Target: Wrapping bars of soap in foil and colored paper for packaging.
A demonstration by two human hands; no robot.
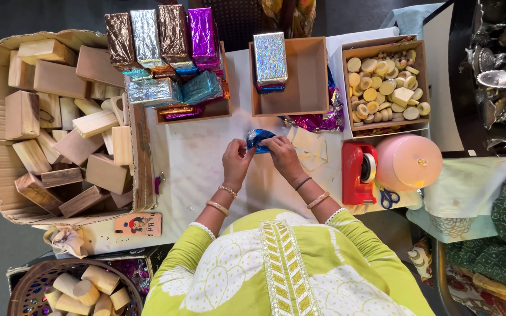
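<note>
My left hand (236, 162) and my right hand (282, 157) meet at the middle of a white table (194, 169). Between them they grip a small block wrapped in shiny blue foil (259, 139); the fingers hide most of it. Both wrists carry bangles, and green sleeves cover my arms. Just right of my right hand lie loose pale paper sheets (311, 149) and crumpled purple foil (317, 122).
A big carton of wooden blocks (60, 117) stands at the left. Foil-wrapped blocks (165, 41) fill a box at the back; a nearly bare box (300, 76) holds one silver block. Round wooden discs (385, 82), a red tape dispenser (358, 172), scissors (387, 196), pink tub (408, 161).
</note>
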